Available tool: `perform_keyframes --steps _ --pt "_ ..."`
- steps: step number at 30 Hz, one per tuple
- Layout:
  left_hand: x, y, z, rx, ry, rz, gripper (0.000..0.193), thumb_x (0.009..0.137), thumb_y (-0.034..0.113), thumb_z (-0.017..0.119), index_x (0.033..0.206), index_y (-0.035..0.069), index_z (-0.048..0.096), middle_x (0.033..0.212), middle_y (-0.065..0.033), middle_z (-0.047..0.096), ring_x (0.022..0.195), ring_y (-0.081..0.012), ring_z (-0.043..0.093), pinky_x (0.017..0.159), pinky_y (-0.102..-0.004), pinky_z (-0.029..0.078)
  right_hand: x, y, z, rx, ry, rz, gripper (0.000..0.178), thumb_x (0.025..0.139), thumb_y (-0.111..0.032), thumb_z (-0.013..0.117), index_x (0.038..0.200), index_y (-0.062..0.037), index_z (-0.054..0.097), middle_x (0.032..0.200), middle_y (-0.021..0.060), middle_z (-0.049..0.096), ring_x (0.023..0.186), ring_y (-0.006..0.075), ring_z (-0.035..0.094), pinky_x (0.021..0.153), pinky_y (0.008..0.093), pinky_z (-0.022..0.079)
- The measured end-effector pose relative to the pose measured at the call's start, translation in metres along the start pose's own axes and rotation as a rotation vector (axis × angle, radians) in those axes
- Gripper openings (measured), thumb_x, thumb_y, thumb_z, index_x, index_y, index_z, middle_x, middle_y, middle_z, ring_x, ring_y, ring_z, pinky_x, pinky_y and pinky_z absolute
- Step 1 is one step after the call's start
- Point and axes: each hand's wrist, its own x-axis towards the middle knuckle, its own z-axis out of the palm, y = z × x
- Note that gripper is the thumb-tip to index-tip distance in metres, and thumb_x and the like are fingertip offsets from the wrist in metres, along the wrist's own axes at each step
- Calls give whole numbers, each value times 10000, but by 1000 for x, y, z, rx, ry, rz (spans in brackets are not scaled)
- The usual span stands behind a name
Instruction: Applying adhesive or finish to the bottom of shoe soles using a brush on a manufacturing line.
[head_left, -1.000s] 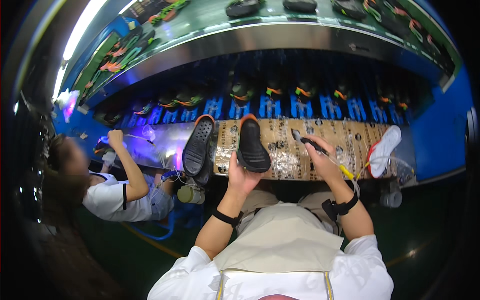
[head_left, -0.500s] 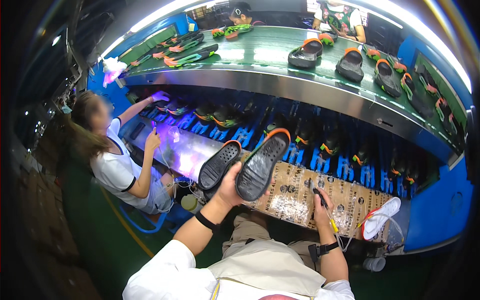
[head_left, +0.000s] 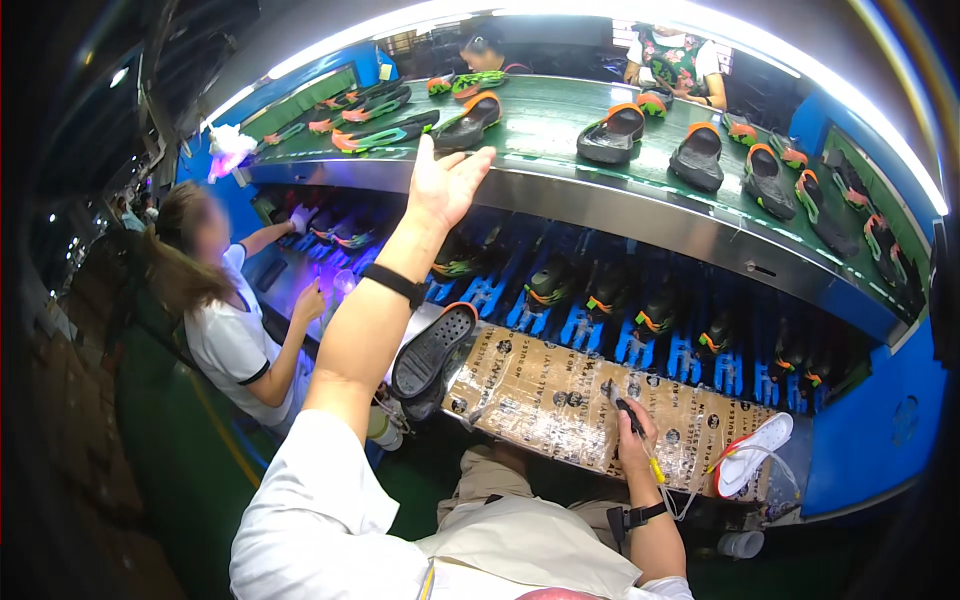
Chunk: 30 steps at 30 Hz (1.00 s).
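1) Cardboard-covered surface (head_left: 540, 400) around 5 o'clock, green belt (head_left: 545, 115) across 12
2) Orange-rimmed sole (head_left: 468, 126) on the belt, 12ish, left hand (head_left: 446, 190) spread just beside it
3) Right hand (head_left: 638, 438) pinching black tool (head_left: 626, 409), 4ish; left forearm (head_left: 372, 325) hides some blue racks (head_left: 582, 328)

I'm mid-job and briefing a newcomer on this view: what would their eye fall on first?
Probably the open left grip, palm up at the near edge of the green conveyor, beside a dark shoe piece with an orange rim. Next, the white sole with red edging at the right end of the cardboard-covered bench. Then the right grip, holding a black-handled tool over the cardboard.
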Motion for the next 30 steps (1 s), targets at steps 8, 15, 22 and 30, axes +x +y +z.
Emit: perform_keyframes --steps 8,15,22,30 --pt "2 10 -15 1523 205 948 516 970 296 718 1311 -83 639 1163 -249 722 1089 -360 705 955 -422 563 3 -3 -3 -18 -5 -34 270 950 -149 717 1178 -6 739 1068 198 749 970 311 737 870 378 557" --pt "72 67 -40 2244 212 974 679 902 450 758 1307 -84 651 1133 -297 717 1101 -428 688 1005 -484 528 3 -10 0 -21 -22 -20 259 947 -137 716 1171 -9 739 1042 190 746 951 314 734 852 379 555" --pt "90 87 -32 1936 157 760 459 992 325 659 1294 -18 706 1014 -211 779 838 -260 780 844 -364 583 6 -16 1 -34 -34 2 259 953 -141 705 1172 -7 736 1043 190 743 946 315 732 855 377 554" --pt "94 83 -22 1954 -7 968 218 878 219 763 1032 78 827 943 -133 765 831 -262 742 809 -347 576 9 -15 1 -31 -52 11 277 953 -146 704 1183 6 728 1045 189 744 946 316 733 854 383 556"
